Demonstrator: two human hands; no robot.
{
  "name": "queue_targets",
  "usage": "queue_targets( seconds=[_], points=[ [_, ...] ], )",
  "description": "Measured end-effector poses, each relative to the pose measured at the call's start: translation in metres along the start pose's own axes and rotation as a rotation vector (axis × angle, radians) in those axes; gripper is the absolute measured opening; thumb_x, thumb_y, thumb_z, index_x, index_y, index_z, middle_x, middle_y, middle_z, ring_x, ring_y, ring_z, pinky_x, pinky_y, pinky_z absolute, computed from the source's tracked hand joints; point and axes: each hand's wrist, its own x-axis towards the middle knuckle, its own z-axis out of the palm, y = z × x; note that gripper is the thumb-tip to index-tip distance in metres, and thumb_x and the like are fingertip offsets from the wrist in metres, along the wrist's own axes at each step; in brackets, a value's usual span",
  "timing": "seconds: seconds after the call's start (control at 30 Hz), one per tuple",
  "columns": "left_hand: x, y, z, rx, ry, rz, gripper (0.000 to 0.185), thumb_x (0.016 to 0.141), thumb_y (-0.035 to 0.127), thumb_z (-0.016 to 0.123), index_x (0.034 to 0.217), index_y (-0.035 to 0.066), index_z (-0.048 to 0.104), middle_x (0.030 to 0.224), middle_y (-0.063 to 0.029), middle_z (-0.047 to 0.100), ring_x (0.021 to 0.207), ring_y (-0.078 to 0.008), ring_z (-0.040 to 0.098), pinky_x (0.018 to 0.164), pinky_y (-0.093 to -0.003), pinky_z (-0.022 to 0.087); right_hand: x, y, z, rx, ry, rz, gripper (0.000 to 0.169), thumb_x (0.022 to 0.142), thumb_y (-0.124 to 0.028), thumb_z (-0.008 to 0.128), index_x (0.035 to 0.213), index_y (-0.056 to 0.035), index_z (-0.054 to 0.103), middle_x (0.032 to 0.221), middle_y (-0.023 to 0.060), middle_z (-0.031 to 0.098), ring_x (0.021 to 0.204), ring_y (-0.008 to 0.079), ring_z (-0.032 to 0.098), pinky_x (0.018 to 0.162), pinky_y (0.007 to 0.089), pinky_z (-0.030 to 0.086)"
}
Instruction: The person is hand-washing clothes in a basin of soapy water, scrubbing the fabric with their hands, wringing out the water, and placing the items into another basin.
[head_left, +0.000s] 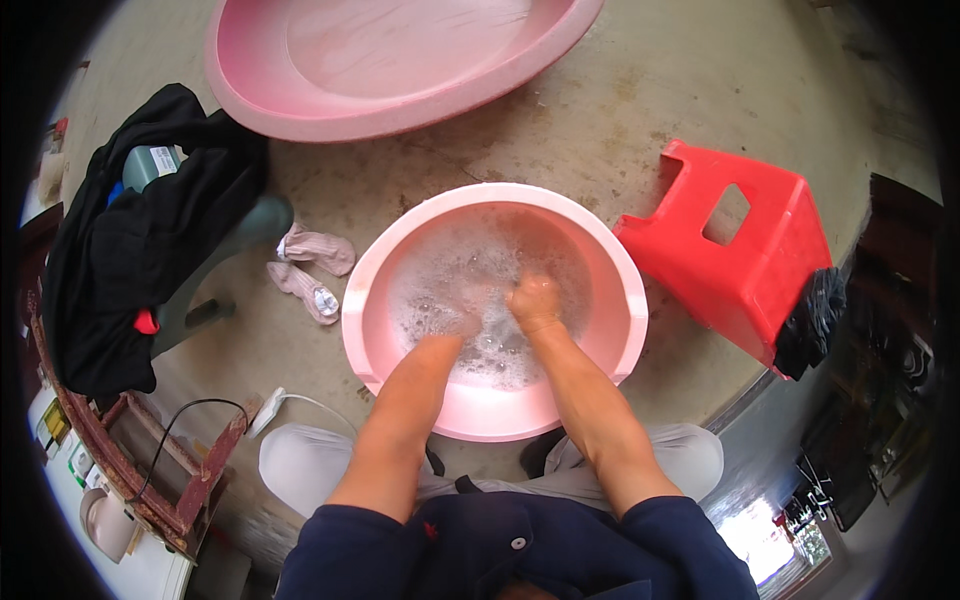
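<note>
A pink plastic basin (495, 418) stands on the floor in front of me, holding sudsy, cloudy water. My left hand (459, 321) is sunk in the foam up to the wrist, so its fingers are hidden. Partly above the water, right of the basin's middle, my right hand (535, 296) has its knuckles bent; whether it grips anything under the surface cannot be seen. Any item in the water is hidden by the suds. A pair of pinkish socks (319, 251) lies on the floor just left of the basin.
A larger pink tub (360, 129) stands beyond the basin. To the right, a red plastic stool (757, 262) lies tipped over beside a black plastic bag (810, 322). Black clothing (150, 247) is draped over a green stool at left, near a white power strip (266, 411) with a cord.
</note>
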Motion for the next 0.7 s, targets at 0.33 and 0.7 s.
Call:
queue_targets(
  seconds=[0.33, 0.7],
  points=[
    [-0.002, -0.005, -0.012, -0.022, -0.144, -0.007, 0.077, 0.076, 0.039, 0.082, 0.141, 0.015, 0.050, 0.153, -0.0189, 0.040, 0.141, -0.0400, 0.038, 0.117, -0.0563, 0.029, 0.008, -0.006, -0.013, -0.034, -0.197, 0.197, 0.032, 0.082, -0.028, 0.069, 0.074, 0.0025, 0.070, 0.082, 0.0284, 0.069, 0.078, 0.0445, 0.069, 0.071, 0.0527, 0.056],
    [-0.061, 0.048, -0.055, -0.066, 0.188, 0.042, 0.107, 0.065, 0.039, 0.090, 0.153, 0.010, 0.037, 0.159, -0.0164, 0.030, 0.148, -0.0350, 0.029, 0.120, -0.0624, 0.016, 0.007, -0.096, -0.191, 0.342, 0.041, -0.079, 0.025, 0.094, -0.025, 0.069, 0.100, -0.0001, 0.072, 0.081, 0.0087, 0.071, 0.072, 0.0167, 0.064, 0.068, 0.0339, 0.052]
  ],
)
